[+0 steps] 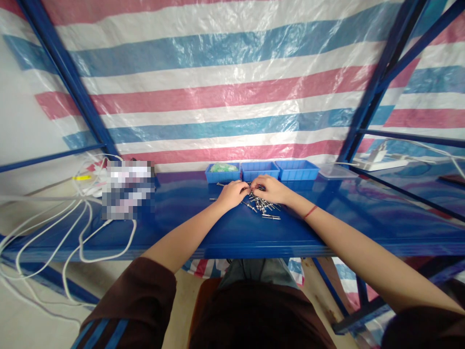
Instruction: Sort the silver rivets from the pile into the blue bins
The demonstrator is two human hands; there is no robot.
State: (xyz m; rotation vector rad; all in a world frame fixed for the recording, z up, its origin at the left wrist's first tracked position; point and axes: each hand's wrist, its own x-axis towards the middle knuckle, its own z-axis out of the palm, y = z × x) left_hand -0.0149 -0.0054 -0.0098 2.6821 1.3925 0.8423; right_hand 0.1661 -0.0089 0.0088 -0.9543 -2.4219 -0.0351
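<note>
Blue worktop (225, 237): its near edge ran across in front of the person's dark top (254, 315), and white cables (105, 261) looped over that edge toward the near left corner.
Metal pins (261, 206): they lay in a loose heap between the near and far edges, well away from the 2 ends, with a few strays toward the near edge and others left of the left hand.
Pin handling: each looked light, stiff and smooth, apt to slip or roll, and hardly fragile; snagging on its neighbours seemed likelier than breaking.
Pin hold: the thicker section seemed the surest place for thumb and forefinger, since the thin shank looked easy to lose.
Right hand (271, 189): it bent over the heap, fingers curled toward the thumb rather than spread; whether they pinched a pin, I could not tell.
Left hand (232, 194): thumb and fingers were drawn close together, tips just beside the right hand's; what lay between them was too small to tell.
Far edge: 3 blue bins stood in a row, the left bin (218, 177) holding green material (223, 167), then the middle bin (260, 167) and the right bin (300, 176).
Far right: a clear tray (337, 171) lay beside the right bin.
Striped sheet (218, 92): it hung beyond the far edge.
</note>
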